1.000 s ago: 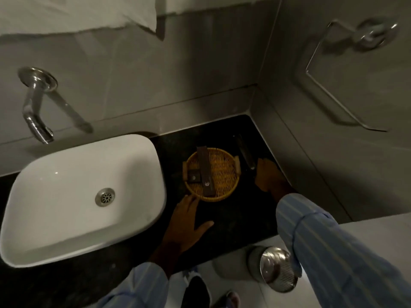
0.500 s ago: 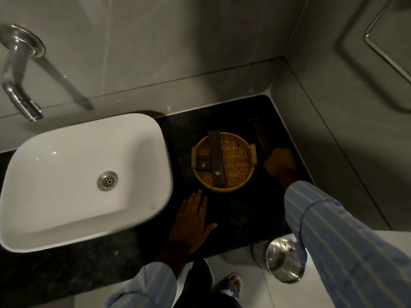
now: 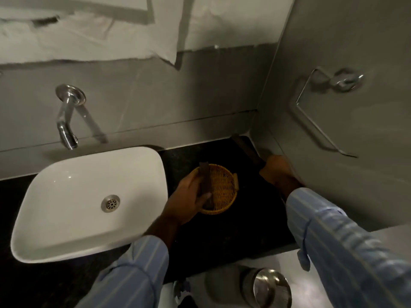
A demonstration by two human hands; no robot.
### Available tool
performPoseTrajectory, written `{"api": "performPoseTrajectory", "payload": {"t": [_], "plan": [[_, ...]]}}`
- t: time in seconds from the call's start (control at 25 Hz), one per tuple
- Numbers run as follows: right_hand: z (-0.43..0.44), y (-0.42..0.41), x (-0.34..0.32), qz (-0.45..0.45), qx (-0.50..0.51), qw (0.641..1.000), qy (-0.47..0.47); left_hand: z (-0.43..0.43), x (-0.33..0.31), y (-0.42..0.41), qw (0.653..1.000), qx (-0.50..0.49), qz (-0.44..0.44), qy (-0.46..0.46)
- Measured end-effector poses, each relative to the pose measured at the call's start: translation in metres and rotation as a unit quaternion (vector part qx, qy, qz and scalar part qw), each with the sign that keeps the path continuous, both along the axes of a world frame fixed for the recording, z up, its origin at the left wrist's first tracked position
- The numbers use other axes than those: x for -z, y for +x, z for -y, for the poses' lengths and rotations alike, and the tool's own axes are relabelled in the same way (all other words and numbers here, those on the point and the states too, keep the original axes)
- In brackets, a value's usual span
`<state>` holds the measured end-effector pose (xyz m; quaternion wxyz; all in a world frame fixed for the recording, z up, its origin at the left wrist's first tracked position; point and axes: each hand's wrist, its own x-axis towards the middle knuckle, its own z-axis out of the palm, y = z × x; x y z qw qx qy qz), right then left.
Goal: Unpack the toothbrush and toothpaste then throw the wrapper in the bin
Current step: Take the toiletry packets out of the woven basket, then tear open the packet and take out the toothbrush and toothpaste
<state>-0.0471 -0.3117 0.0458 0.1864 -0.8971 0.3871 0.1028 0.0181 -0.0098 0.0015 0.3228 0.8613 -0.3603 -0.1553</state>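
A round wicker basket (image 3: 222, 187) sits on the black counter (image 3: 233, 230) right of the sink. A long dark brown packet (image 3: 205, 181) lies across the basket's left side, and my left hand (image 3: 189, 196) is closed around its lower half. The small dark packet seen earlier is hidden under that hand. My right hand (image 3: 277, 172) rests on the counter by the right wall, closed on the near end of another long dark packet (image 3: 245, 148) that points toward the back corner. A shiny metal bin (image 3: 265, 287) stands on the floor below the counter's front edge.
A white basin (image 3: 89, 196) fills the counter's left, with a chrome wall tap (image 3: 66, 121) above it. A chrome towel ring (image 3: 322, 112) hangs on the right wall. White cloth (image 3: 89, 38) hangs across the back wall. Grey walls close the back and right sides.
My left hand moved up from the counter onto the basket and took hold of the long dark packet. The camera tilted upward. My right hand stayed by the right wall.
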Motion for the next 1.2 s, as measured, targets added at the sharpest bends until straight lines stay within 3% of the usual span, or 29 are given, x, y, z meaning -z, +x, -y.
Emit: {"api": "performPoseTrajectory", "payload": {"t": [0.08,0.16,0.24,0.32,0.4,0.56,0.76,1.0,1.2], "plan": [[-0.004,-0.004,-0.032,0.039,-0.037,0.999,-0.011,0.017,-0.044,0.018,0.999,-0.036,0.031,-0.016],[-0.009,-0.008,-0.060,0.085,-0.075,0.993,-0.013,0.032,-0.088,0.030,0.992,-0.091,-0.010,-0.082],[-0.017,-0.015,-0.087,0.134,-0.103,0.985,-0.029,0.042,-0.133,0.039,0.957,-0.132,-0.168,-0.196],[-0.026,-0.020,-0.109,0.172,-0.113,0.978,-0.040,0.047,-0.174,0.043,0.885,-0.117,-0.337,-0.298],[-0.035,-0.025,-0.129,0.197,-0.118,0.972,-0.049,0.047,-0.207,0.045,0.865,-0.098,-0.364,-0.330],[-0.047,-0.030,-0.160,0.233,-0.132,0.961,-0.068,0.039,-0.251,0.045,0.864,-0.079,-0.361,-0.343],[-0.050,-0.037,-0.190,0.253,-0.143,0.953,-0.084,0.030,-0.281,0.052,0.898,-0.049,-0.315,-0.301],[-0.050,-0.044,-0.202,0.263,-0.169,0.943,-0.112,0.026,-0.299,0.053,0.916,-0.006,-0.304,-0.260],[-0.052,-0.048,-0.200,0.274,-0.184,0.937,-0.117,0.031,-0.308,0.046,0.976,-0.041,-0.151,-0.152]]}}
